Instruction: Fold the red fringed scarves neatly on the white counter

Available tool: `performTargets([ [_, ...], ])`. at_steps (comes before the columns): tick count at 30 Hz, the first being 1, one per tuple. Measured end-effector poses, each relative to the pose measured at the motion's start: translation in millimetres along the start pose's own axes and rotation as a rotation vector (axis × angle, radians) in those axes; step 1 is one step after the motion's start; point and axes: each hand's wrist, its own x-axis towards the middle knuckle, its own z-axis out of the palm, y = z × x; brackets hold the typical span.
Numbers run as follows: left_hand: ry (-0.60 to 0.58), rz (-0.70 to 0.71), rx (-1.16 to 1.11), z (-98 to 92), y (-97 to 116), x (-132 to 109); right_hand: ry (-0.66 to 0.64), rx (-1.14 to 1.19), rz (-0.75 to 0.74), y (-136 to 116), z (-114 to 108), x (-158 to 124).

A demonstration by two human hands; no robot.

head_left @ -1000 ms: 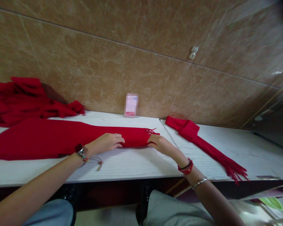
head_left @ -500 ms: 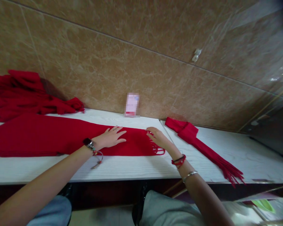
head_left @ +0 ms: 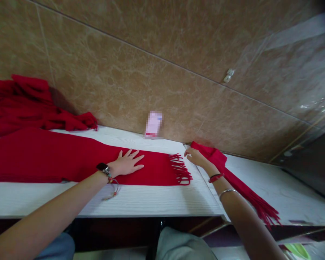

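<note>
left hand (head_left: 127, 164) lies palm down on the flat red scarf (head_left: 56, 162), fingers straight and spread, nothing gripped, just pressing the cloth. ring on one finger, dark watch (head_left: 102, 167) and a bead bracelet w/ a dangling cord at the wrist.

that scarf is spread lengthwise along the counter (head_left: 151, 200), running from the left edge to abt the middle, nearer the back edge than the front. its fringe end (head_left: 181, 172) is just right of the left hand, close to the seam btwn the two counter boards.

right hand (head_left: 196, 157) is at the back edge of the counter, right of the fringe, touching the near end of a second, folded scarf (head_left: 219, 159). fingers loosely curled; can't tell if they actually pinch the cloth or only rest on it. red bands (head_left: 215, 177) and a silver bangle (head_left: 227, 192) on that wrist.

folded scarf runs diagonally from the back edge twd the front right, and its fringe reaches the front edge.

back left corner: heap of more red scarves (head_left: 21, 104) against the tiled wall (head_left: 151, 72). small blurred pink card (head_left: 153, 124) stands at the back edge, mid counter, leaning on the wall. small white hook (head_left: 228, 76) higher up on the tiles.
</note>
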Motion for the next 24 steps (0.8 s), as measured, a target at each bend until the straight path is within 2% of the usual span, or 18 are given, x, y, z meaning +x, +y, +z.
performTargets([
  [3,-0.062,-0.033,0.013,-11.9,5,-1,0.055,0.073,-0.116,-20,2,17],
  [6,-0.173,-0.049,0.073,-27.2,15,7,0.074,0.169,-0.262,-44,12,30],
  [7,-0.178,-0.034,0.095,-30.2,19,12,0.075,0.185,-0.287,-50,16,32],
  [9,-0.092,0.037,0.113,-29.3,28,23,0.078,0.185,-0.286,-54,23,33],
  [11,0.069,0.134,0.097,-19.7,34,34,0.099,0.182,-0.262,-50,29,32],
  [13,0.120,0.193,0.073,-5.9,33,41,0.116,0.156,-0.237,-43,33,29],
  [17,0.142,0.216,0.051,10.3,23,45,0.076,0.061,-0.195,-26,34,24],
  [22,0.119,0.212,0.056,6.3,20,44,0.032,0.039,-0.112,-16,27,16],
  [24,0.111,0.210,0.063,5.0,21,44,0.091,0.087,-0.119,-21,25,15],
])
